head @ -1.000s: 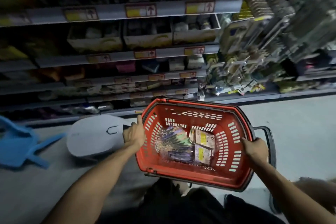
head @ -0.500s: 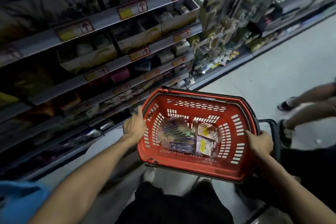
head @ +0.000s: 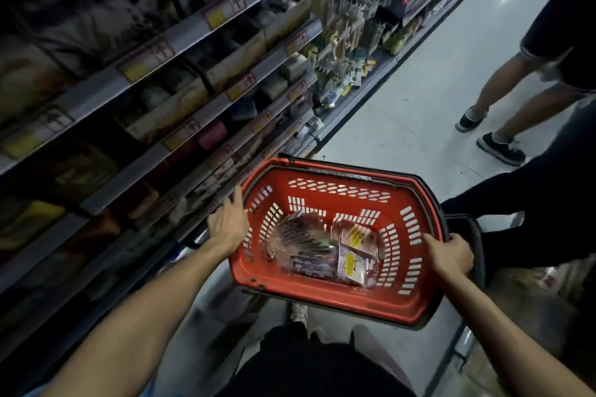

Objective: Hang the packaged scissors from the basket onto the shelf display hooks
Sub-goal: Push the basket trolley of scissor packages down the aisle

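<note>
Red plastic basket, held between your two hands. Your left hand clasps the left rim, thumb lying along the edge, the other fingers tucked under it and out of sight. Your right hand has its fingers curled over the right rim, beside the black handle. Between your two sets of fingers, on the basket floor, lie the packaged scissors, some packs purple, some yellow-labelled, overlapping; blur hides their detail. Ahead of your left fingers run dark shelves; the display hooks beyond them are blurred. A bystander's legs are cut off at the right edge.
</note>
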`<state>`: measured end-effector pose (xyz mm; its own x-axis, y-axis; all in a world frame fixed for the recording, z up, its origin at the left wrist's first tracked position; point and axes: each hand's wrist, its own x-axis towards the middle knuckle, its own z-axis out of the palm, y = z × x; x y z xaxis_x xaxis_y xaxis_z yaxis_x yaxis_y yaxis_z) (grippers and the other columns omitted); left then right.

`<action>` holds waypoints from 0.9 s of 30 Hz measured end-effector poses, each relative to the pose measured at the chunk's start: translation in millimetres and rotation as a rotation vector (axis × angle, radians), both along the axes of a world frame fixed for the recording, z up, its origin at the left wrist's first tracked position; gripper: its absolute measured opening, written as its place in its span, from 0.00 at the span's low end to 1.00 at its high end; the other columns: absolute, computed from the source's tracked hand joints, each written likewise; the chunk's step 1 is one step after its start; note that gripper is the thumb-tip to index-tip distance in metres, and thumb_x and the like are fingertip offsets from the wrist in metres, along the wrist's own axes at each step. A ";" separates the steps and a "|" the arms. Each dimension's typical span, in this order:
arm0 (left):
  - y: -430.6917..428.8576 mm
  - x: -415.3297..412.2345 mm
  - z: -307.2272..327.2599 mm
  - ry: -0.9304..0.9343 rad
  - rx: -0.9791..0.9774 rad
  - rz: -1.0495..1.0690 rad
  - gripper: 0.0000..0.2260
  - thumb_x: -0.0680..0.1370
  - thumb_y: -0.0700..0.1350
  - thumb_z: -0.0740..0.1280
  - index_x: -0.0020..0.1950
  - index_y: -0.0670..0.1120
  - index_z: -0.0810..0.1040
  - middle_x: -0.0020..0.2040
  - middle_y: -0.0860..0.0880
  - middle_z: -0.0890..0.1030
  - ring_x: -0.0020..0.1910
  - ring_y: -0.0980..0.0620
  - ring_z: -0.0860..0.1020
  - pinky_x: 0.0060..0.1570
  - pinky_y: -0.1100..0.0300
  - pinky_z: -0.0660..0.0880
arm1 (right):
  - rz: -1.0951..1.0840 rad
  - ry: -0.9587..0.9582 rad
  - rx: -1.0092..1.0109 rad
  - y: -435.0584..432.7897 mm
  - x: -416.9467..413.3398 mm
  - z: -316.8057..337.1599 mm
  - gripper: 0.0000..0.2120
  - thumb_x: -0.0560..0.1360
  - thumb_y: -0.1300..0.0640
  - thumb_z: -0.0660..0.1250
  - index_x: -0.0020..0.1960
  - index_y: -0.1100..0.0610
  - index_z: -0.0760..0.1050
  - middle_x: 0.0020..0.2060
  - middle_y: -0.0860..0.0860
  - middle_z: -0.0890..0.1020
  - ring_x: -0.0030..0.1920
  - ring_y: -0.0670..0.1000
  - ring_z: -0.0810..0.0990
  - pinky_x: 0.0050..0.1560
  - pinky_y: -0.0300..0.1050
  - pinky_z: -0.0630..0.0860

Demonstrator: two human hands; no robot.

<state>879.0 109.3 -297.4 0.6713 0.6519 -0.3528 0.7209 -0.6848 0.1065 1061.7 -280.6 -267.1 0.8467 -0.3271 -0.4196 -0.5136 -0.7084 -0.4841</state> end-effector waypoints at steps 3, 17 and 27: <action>-7.2 -30.1 2.7 0.012 0.012 0.005 0.29 0.86 0.49 0.62 0.83 0.47 0.52 0.69 0.38 0.76 0.60 0.37 0.81 0.55 0.41 0.76 | -0.006 0.005 0.029 -7.5 -34.5 1.0 0.22 0.74 0.50 0.75 0.61 0.64 0.81 0.56 0.67 0.83 0.58 0.68 0.81 0.61 0.55 0.76; 18.2 -147.2 -0.2 0.086 0.094 -0.006 0.25 0.84 0.45 0.63 0.79 0.48 0.58 0.65 0.40 0.78 0.55 0.39 0.83 0.51 0.46 0.75 | 0.032 0.116 0.062 9.1 -185.4 -8.2 0.25 0.73 0.50 0.77 0.61 0.65 0.77 0.56 0.65 0.83 0.55 0.67 0.82 0.55 0.55 0.77; 118.4 -172.8 -19.5 -0.035 0.094 0.026 0.24 0.84 0.43 0.64 0.78 0.50 0.60 0.63 0.38 0.77 0.57 0.34 0.81 0.54 0.42 0.76 | 0.053 0.229 0.151 84.5 -242.6 -31.1 0.16 0.73 0.57 0.75 0.57 0.63 0.79 0.51 0.62 0.84 0.48 0.61 0.82 0.52 0.49 0.77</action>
